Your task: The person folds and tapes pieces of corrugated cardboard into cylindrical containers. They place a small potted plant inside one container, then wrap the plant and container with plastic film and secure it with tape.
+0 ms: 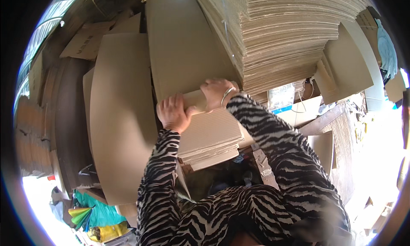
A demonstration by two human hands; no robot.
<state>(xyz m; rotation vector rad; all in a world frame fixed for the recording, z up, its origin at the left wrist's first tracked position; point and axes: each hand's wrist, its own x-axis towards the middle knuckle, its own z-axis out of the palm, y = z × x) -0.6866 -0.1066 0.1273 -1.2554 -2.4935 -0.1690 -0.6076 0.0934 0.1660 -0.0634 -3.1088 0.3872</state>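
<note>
Small stack of corrugated cardboard sheets (211, 137) lies under both grips, on a wooden support (262, 164), only partly visible just right of and below them. Tall pile of cardboard sheets (277, 36) rises just beyond the right grip. Large flat cardboard panels (119, 117) lean left of the left grip.

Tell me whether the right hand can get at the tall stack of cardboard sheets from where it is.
Probably yes. The right hand rests on the small cardboard bundle, right beside the lower edge of the tall stack of cardboard sheets, with nothing between them. The left hand grips the bundle's near side.
</note>
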